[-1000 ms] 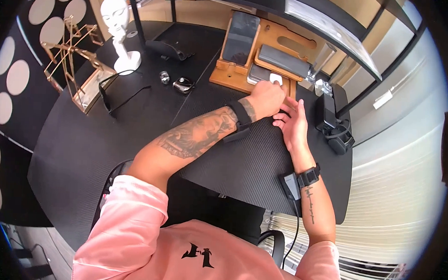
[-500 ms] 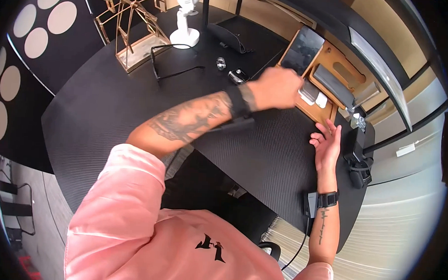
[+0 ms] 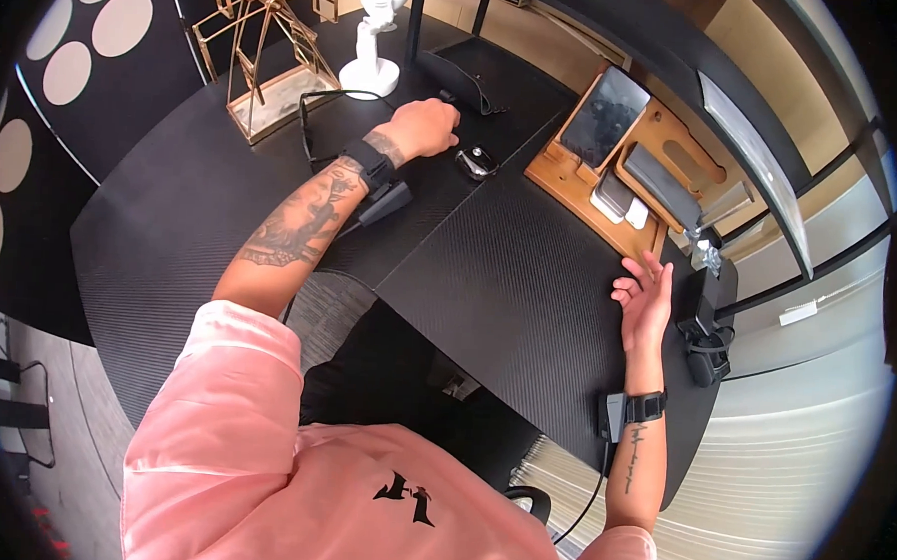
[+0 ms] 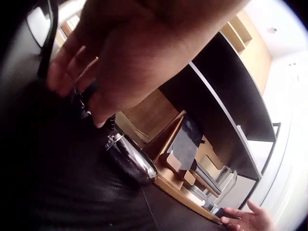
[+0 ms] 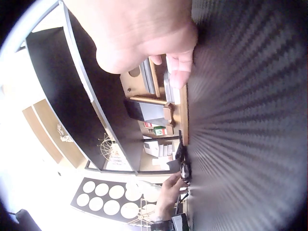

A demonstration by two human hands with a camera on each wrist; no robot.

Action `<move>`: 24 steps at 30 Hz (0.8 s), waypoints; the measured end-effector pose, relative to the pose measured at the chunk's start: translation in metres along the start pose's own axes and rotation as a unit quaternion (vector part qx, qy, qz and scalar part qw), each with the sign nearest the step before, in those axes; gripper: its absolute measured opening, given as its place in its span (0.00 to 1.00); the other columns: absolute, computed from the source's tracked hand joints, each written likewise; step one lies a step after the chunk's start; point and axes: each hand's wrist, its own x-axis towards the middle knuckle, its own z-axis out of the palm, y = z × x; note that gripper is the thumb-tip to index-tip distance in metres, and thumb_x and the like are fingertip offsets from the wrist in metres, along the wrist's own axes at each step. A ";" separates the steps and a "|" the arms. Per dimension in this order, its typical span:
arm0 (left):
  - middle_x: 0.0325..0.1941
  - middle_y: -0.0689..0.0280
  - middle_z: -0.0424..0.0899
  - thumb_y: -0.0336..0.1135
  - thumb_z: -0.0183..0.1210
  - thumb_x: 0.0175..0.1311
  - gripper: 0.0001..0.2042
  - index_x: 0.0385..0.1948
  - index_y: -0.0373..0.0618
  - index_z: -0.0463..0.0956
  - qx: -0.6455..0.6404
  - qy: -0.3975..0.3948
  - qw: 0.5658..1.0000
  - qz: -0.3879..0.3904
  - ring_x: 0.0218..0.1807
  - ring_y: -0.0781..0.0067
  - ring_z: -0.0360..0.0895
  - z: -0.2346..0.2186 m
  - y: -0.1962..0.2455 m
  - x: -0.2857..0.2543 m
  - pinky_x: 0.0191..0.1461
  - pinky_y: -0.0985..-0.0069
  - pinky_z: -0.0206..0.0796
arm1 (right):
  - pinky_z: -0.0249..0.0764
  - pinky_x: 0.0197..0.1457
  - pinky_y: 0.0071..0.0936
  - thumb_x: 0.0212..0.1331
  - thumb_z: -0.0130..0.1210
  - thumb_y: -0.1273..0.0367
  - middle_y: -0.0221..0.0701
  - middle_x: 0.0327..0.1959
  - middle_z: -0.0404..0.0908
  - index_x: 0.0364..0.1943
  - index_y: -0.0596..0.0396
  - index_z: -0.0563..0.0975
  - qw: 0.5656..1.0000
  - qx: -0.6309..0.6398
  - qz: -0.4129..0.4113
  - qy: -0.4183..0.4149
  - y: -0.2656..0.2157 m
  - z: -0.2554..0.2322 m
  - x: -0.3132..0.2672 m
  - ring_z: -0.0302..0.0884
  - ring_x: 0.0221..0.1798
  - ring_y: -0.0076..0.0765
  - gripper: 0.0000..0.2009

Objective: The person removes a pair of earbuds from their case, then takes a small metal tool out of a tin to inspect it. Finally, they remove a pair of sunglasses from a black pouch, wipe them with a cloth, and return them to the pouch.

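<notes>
Over the left part of the black desk (image 3: pixel 490 252), my left hand (image 3: pixel 425 129) reaches down beside the eyeglasses (image 3: pixel 310 134). Its fingers and thumb bend towards the desk, apart from each other, in the left wrist view; something dark and shiny shows between them, too unclear to name. A glossy black case (image 3: pixel 476 162) lies just right of this hand, also near it as a shiny case (image 4: pixel 132 159). My right hand (image 3: pixel 648 304), palm up and fingers loosely bent, is at the near right corner of the wooden stand (image 3: pixel 577 198), holding nothing visible. The stand bears a phone (image 3: pixel 606 117) and a small white item (image 3: pixel 637 213).
A white head figure (image 3: pixel 369 74) and a gold wire-frame holder (image 3: pixel 276 102) stand at the back left. Behind the left hand lies a dark curved item (image 3: pixel 462 80). Black devices (image 3: pixel 706 341) sit at the right edge, and a shelf frame rises behind the stand.
My left hand has moved left from the wooden stand to the spot where a small clear object lay, which it now hides. The right hand stays near the stand's corner.
</notes>
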 end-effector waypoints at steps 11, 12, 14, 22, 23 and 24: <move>0.40 0.54 0.80 0.23 0.59 0.47 0.19 0.46 0.41 0.76 -0.094 0.004 0.988 0.121 0.47 0.55 0.77 0.011 -0.002 0.013 0.49 0.66 0.68 | 0.75 0.31 0.25 0.69 0.37 0.50 0.40 0.41 0.76 0.56 0.60 0.65 1.000 -0.009 0.004 -0.004 -0.004 0.005 -0.003 0.76 0.30 0.31 0.26; 0.40 0.54 0.80 0.23 0.59 0.47 0.19 0.46 0.41 0.76 -0.093 0.002 0.988 0.123 0.47 0.55 0.77 0.006 0.001 0.012 0.49 0.66 0.68 | 0.75 0.32 0.25 0.69 0.38 0.51 0.40 0.41 0.76 0.56 0.60 0.65 1.000 -0.014 0.007 0.000 -0.004 0.006 -0.004 0.76 0.30 0.30 0.26; 0.43 0.55 0.80 0.23 0.59 0.47 0.20 0.47 0.39 0.75 -0.129 -0.057 0.985 0.095 0.47 0.56 0.78 -0.004 0.006 0.007 0.49 0.67 0.69 | 0.75 0.32 0.25 0.70 0.38 0.52 0.39 0.41 0.76 0.56 0.60 0.66 1.000 -0.021 0.006 0.001 -0.006 0.007 -0.005 0.76 0.30 0.30 0.25; 0.47 0.46 0.78 0.63 0.56 0.55 0.35 0.48 0.33 0.75 -0.031 -0.098 0.992 0.071 0.53 0.49 0.74 -0.015 0.028 -0.001 0.58 0.65 0.65 | 0.75 0.32 0.23 0.70 0.40 0.53 0.37 0.40 0.76 0.56 0.61 0.66 0.999 -0.041 0.002 -0.002 -0.006 0.010 -0.007 0.76 0.30 0.27 0.24; 0.47 0.47 0.78 0.62 0.61 0.51 0.33 0.43 0.33 0.78 -0.057 -0.067 0.994 0.068 0.52 0.51 0.75 -0.008 0.027 0.002 0.56 0.66 0.66 | 0.75 0.32 0.23 0.70 0.40 0.54 0.37 0.40 0.76 0.56 0.60 0.66 0.999 -0.037 0.002 -0.005 -0.006 0.009 -0.006 0.75 0.30 0.27 0.24; 0.47 0.47 0.78 0.62 0.61 0.51 0.33 0.43 0.33 0.78 -0.056 -0.069 0.994 0.070 0.52 0.51 0.75 -0.010 0.030 0.000 0.56 0.66 0.66 | 0.75 0.32 0.23 0.70 0.40 0.54 0.37 0.40 0.76 0.56 0.60 0.66 0.999 -0.034 0.002 -0.007 -0.006 0.009 -0.006 0.75 0.30 0.27 0.23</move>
